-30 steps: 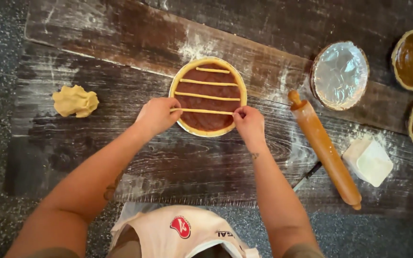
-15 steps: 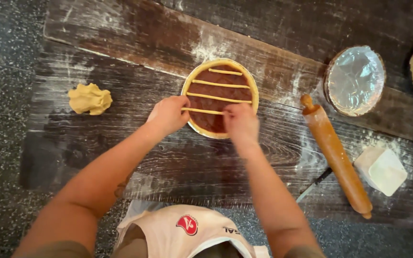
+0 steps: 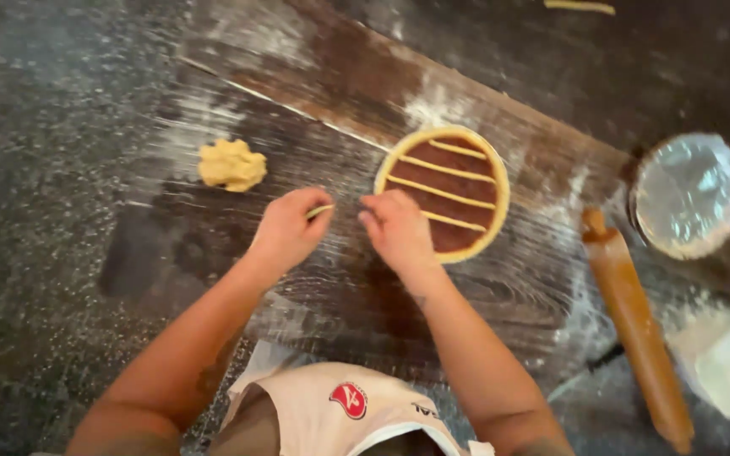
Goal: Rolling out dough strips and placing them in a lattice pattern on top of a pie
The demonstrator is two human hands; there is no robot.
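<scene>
Pinching a thin dough strip (image 3: 321,209) between its fingertips, the left hand (image 3: 287,230) holds it beside the loosely curled right hand (image 3: 394,230), just left of the tart (image 3: 443,192); soft, tear-prone, likely best supported near both ends.

Wooden board (image 3: 314,76) was dark, rough-grained, matt, flour-dusted. Rolling pin (image 3: 635,329) was smooth wood. Tart (image 3: 443,192) had pale matt pastry over dark filling. Foil pan (image 3: 690,196) was shiny, crinkled metal.

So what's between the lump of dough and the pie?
The left hand, pinching a small dough strip, lies between the dough lump and pie, in the head view.
</scene>
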